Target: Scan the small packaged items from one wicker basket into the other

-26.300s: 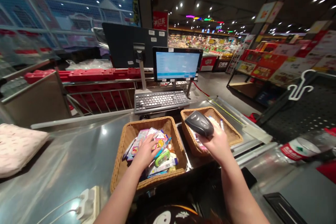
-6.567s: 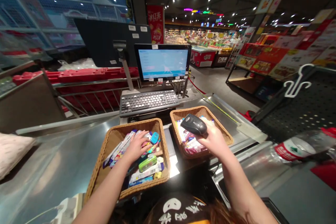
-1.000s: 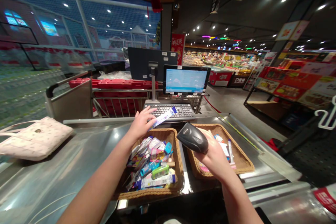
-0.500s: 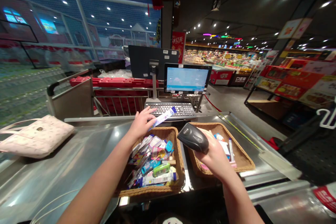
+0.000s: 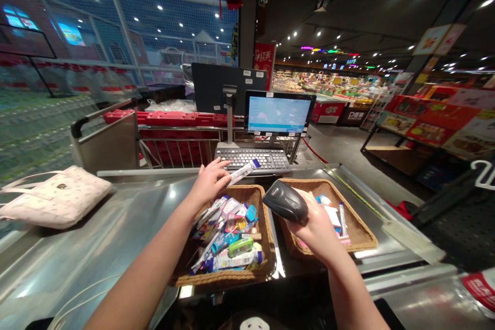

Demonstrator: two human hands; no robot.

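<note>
My left hand (image 5: 209, 181) is over the near left edge of the black keyboard (image 5: 266, 157), its fingers stretched toward the keys. A slim white packet with a dark blue end (image 5: 243, 171) is gripped at the thumb side of that hand and slants up to the right across the keyboard's front. In my right hand (image 5: 317, 221) is a black handheld barcode scanner (image 5: 285, 201), its head pointing left. Below the left hand stands a wicker basket (image 5: 270, 247) full of small packaged items, with a green one (image 5: 240, 247) on top. A second wicker basket (image 5: 363, 237), behind my right hand, holds fewer items.
A lit screen (image 5: 279, 113) and the back of a dark monitor (image 5: 216, 87) stand behind the keyboard. A pale handbag (image 5: 58, 196) lies on the metal counter (image 5: 131, 227) at left. A bottle with a red label (image 5: 481, 291) is at the right edge.
Both hands hold nearly the same pose, with the packet and the scanner still in them. The view has shifted very slightly.
</note>
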